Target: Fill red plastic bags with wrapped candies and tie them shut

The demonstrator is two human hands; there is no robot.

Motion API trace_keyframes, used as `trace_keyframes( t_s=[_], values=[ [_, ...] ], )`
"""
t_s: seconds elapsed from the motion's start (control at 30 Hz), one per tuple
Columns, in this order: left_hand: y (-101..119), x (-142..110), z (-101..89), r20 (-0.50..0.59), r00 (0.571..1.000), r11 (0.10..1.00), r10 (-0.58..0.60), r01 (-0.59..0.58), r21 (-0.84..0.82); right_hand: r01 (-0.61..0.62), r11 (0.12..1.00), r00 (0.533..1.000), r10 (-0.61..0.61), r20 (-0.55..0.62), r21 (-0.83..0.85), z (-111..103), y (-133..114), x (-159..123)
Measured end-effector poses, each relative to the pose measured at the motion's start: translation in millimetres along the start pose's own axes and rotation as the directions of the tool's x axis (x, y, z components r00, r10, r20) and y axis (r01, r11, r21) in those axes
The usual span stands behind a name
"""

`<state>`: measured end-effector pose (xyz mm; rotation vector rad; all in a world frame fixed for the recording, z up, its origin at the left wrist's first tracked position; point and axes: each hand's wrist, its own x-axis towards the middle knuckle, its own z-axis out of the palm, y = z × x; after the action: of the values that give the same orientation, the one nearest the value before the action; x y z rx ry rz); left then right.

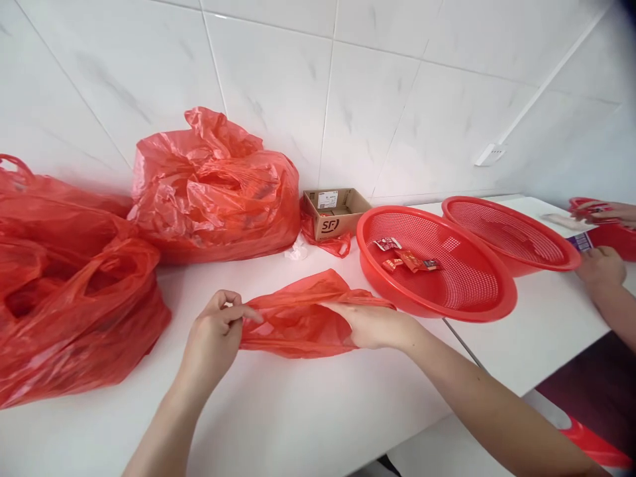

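Note:
A small red plastic bag point(298, 318) lies on the white table point(278, 411) in front of me. My left hand point(213, 338) pinches its left edge between thumb and fingers. My right hand point(370, 324) is pushed into the bag's opening on the right side, its fingers hidden inside. Just right of the bag stands a red mesh basket point(491, 308) with a few small red packets point(410, 260) in it.
Big stuffed red bags sit at the left point(64, 311) and against the tiled wall point(213, 192). A small open cardboard box point(335, 212) stands behind. A second red basket point(511, 232) is further right, where another person's hands point(601, 265) work.

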<state>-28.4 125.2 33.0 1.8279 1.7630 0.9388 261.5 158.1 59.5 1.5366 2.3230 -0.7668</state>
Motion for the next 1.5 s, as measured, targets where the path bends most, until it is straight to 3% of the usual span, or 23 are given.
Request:
trace_keyframes(
  t_s=[0.1,0.2,0.3,0.37,0.47,0.53,0.57,0.6,0.67,0.77,0.83,0.9,0.97,1.07,1.17,1.23,1.3,1.37,1.43,1.5],
  values=[
    [4,-2,10.9,-0.165,0.979,0.936,0.122,-0.059,0.346,0.018,1.0,0.999,-0.018,0.029,-0.012,-11,-5,-5],
    [13,-4,14.8,-0.158,0.987,0.903,0.019,0.051,0.427,0.168,0.984,0.983,-0.171,0.067,0.054,-20,-14,-11],
    [22,-2,14.2,-0.021,0.972,0.926,-0.232,0.228,0.3,0.356,0.906,0.921,-0.381,0.076,0.229,-23,-27,-26],
    [26,-2,13.5,0.055,0.939,0.932,-0.34,0.328,0.155,0.482,0.825,0.874,-0.478,-0.091,0.296,-22,-35,-35],
    [26,-2,13.7,0.17,0.93,0.933,-0.327,0.346,-0.1,0.628,0.77,0.748,-0.558,-0.36,0.111,-16,-38,-32],
    [21,-3,13.9,0.218,0.937,0.921,-0.274,0.321,-0.222,0.652,0.754,0.689,-0.633,-0.354,-0.079,-9,-31,-18],
    [17,-3,13.7,0.227,0.943,0.923,-0.244,0.298,-0.246,0.652,0.743,0.684,-0.662,-0.306,-0.149,-6,-26,-10],
    [13,-2,13.1,0.234,0.95,0.932,-0.209,0.265,-0.245,0.642,0.741,0.698,-0.671,-0.248,-0.197,-2,-20,-2],
    [5,-1,11.1,0.265,0.955,0.962,-0.134,0.19,-0.197,0.568,0.789,0.774,-0.609,-0.173,-0.236,4,-8,10],
    [-6,2,9.3,0.282,0.954,0.992,-0.099,0.118,-0.052,0.319,0.924,0.913,-0.36,-0.194,-0.213,15,5,15],
    [-11,2,10.8,0.272,0.957,0.992,-0.103,0.08,0.094,0.179,0.967,0.953,-0.216,-0.212,-0.182,20,9,15],
    [-14,1,13.9,0.264,0.961,0.975,-0.081,0.021,0.222,0.113,0.979,0.97,-0.145,-0.196,-0.168,23,12,14],
    [-14,-1,16.6,0.243,0.968,0.956,-0.062,-0.012,0.293,0.106,0.983,0.976,-0.132,-0.173,-0.152,20,13,12],
    [-9,-2,17.9,0.224,0.965,0.943,-0.139,0.06,0.329,0.2,0.972,0.949,-0.224,-0.223,-0.126,14,10,4],
    [-3,-2,18.3,0.201,0.955,0.923,-0.217,0.133,0.362,0.31,0.939,0.824,-0.343,-0.452,-0.148,20,-3,-1],
    [0,-1,19.2,0.155,0.967,0.917,-0.204,0.133,0.376,0.384,0.906,0.745,-0.417,-0.521,-0.176,33,-14,1],
    [1,-1,20.0,0.1,0.982,0.922,-0.16,0.112,0.371,0.456,0.87,0.757,-0.489,-0.433,-0.185,49,-23,5],
    [0,0,19.8,0.043,0.991,0.923,-0.128,0.103,0.372,0.5,0.853,0.817,-0.522,-0.246,-0.147,56,-26,4],
    [-2,2,18.5,-0.008,0.992,0.921,-0.123,0.117,0.372,0.521,0.852,0.848,-0.523,-0.088,-0.048,46,-26,-8],
    [-4,4,17.1,-0.026,0.99,0.927,-0.136,0.136,0.35,0.547,0.833,0.837,-0.541,-0.077,0.088,18,-23,-28]
  ],
)
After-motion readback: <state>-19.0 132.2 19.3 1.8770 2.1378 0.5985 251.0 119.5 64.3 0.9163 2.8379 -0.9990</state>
